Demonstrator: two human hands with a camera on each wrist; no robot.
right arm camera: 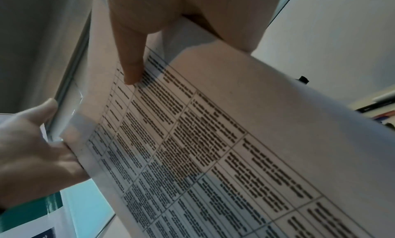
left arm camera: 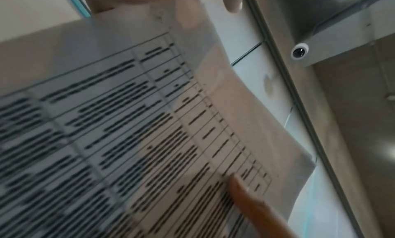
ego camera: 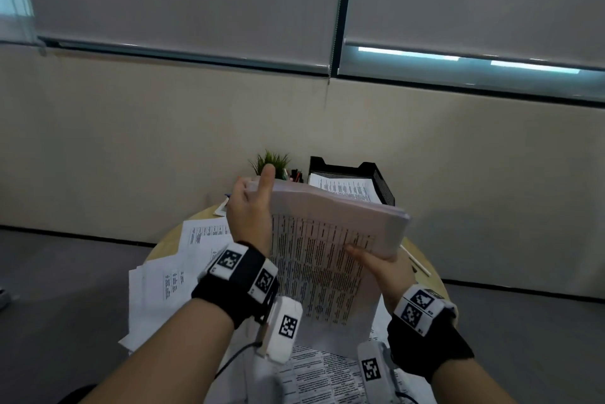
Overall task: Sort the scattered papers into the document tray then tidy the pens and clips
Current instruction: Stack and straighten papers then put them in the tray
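Note:
A stack of printed papers (ego camera: 327,240) is held tilted up above the round wooden table (ego camera: 170,241). My left hand (ego camera: 253,197) grips its left edge, thumb raised and fingers behind the sheets. My right hand (ego camera: 371,256) pinches the lower right edge, thumb on the printed face. In the left wrist view the stack of papers (left arm camera: 128,123) fills the frame, and the right hand's thumb (left arm camera: 245,191) presses on it. In the right wrist view my right thumb (right arm camera: 132,64) lies on the stack of papers (right arm camera: 235,140), with the left hand (right arm camera: 27,148) at its far edge. The black document tray (ego camera: 383,182) stands behind, with a sheet inside.
Loose sheets (ego camera: 176,276) lie scattered on the table's left side and under my wrists. A small potted plant (ego camera: 271,161) and a holder with pens (ego camera: 296,174) stand left of the tray. A white pen (ego camera: 416,262) lies near the table's right edge.

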